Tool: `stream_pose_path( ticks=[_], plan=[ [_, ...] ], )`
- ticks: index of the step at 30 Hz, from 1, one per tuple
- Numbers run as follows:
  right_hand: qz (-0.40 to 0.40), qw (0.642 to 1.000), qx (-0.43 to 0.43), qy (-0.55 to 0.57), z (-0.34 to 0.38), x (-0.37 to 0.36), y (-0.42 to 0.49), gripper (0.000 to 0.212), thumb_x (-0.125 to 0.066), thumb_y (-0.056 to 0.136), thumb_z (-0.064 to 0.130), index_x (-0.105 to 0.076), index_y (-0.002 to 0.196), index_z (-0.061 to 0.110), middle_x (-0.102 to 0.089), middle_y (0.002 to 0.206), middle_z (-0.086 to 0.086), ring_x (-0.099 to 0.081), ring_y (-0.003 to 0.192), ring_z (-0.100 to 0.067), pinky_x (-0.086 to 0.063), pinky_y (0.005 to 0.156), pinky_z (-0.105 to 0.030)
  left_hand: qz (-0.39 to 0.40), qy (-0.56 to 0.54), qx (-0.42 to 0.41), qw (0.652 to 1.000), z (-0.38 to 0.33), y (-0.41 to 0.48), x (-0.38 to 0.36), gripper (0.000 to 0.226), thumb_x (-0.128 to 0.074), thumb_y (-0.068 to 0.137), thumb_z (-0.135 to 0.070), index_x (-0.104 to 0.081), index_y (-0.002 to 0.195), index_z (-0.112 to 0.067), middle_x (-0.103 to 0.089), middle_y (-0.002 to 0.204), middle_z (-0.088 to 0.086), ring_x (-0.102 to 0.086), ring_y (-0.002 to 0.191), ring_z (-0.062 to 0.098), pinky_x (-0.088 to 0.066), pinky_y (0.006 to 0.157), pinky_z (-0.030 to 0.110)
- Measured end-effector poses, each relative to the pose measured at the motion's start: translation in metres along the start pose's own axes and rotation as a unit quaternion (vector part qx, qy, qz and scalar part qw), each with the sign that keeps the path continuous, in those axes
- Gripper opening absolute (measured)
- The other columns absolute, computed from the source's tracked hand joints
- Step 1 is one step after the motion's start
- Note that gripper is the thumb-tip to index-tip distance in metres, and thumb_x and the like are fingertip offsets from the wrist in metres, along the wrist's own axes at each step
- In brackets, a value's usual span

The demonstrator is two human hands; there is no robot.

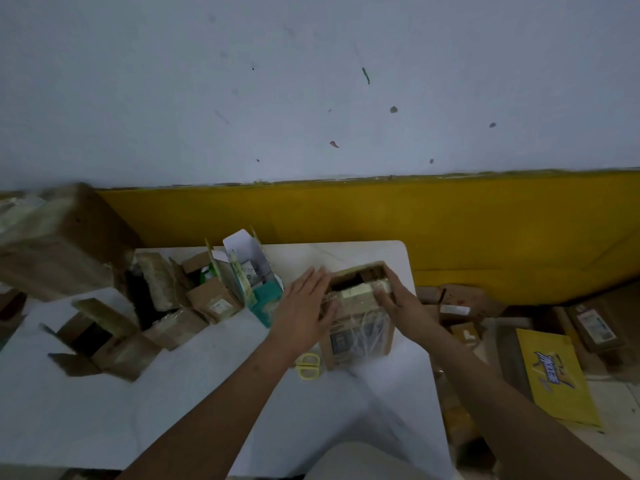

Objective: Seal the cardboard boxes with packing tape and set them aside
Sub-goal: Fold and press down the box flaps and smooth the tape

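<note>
Scissors are lying on the table, just in front of the box. You're holding that box near the table's right edge: left hand pressing flat, fingers straight, on its left side — right hand curling round its right side. Glossy tape is covering it. Beyond — open cartons.

A brown cardboard box stands near the right edge of the bench, with glossy clear packing tape stretched across its top and front.
</note>
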State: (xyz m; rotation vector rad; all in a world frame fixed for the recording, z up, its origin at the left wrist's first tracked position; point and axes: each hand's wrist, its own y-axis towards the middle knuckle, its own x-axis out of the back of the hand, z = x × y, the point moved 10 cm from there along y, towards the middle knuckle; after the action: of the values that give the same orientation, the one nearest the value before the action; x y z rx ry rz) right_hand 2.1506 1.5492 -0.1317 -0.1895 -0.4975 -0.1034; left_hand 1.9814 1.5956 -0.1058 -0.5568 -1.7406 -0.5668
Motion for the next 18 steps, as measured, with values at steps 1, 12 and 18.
stream_pose_path(
  ticks=[1, 12, 18],
  plan=[
    [-0.004, 1.0, 0.007, 0.005, 0.002, 0.0, -0.001, 0.04, -0.039, 0.103, 0.038, -0.023, 0.138, 0.047, -0.056, 0.128, 0.008, -0.059, 0.114, -0.017, -0.05, 0.086, -0.029, 0.021, 0.017, -0.016, 0.999, -0.003, -0.001, -0.007, 0.076, -0.015, 0.093, -0.06, -0.024, 0.154, -0.016, -0.02, 0.161, -0.001, -0.01, 0.15, 0.015, -0.012, 0.121, 0.035],
    [0.004, 0.908, 0.135, -0.398, 0.008, -0.027, 0.007, 0.076, -0.012, 0.097, 0.061, -0.018, 0.155, 0.013, -0.002, 0.163, 0.001, 0.004, 0.151, -0.022, -0.014, 0.123, -0.04, 0.024, 0.01, -0.047, 0.999, -0.001, -0.013, -0.036, 0.069, -0.027, 0.099, -0.056, -0.025, 0.154, -0.014, -0.02, 0.161, 0.0, -0.007, 0.15, 0.011, -0.012, 0.122, 0.035],
    [-0.01, 0.871, 0.132, -0.473, 0.012, -0.026, -0.009, 0.078, -0.005, 0.099, 0.063, -0.025, 0.154, 0.011, -0.02, 0.162, -0.004, -0.007, 0.151, -0.025, -0.005, 0.12, -0.047, 0.04, 0.0, -0.041, 0.998, -0.009, -0.022, -0.041, 0.068, -0.02, 0.1, -0.056, -0.019, 0.155, -0.014, -0.011, 0.163, -0.001, 0.004, 0.15, 0.008, -0.007, 0.123, 0.036]
  ],
)
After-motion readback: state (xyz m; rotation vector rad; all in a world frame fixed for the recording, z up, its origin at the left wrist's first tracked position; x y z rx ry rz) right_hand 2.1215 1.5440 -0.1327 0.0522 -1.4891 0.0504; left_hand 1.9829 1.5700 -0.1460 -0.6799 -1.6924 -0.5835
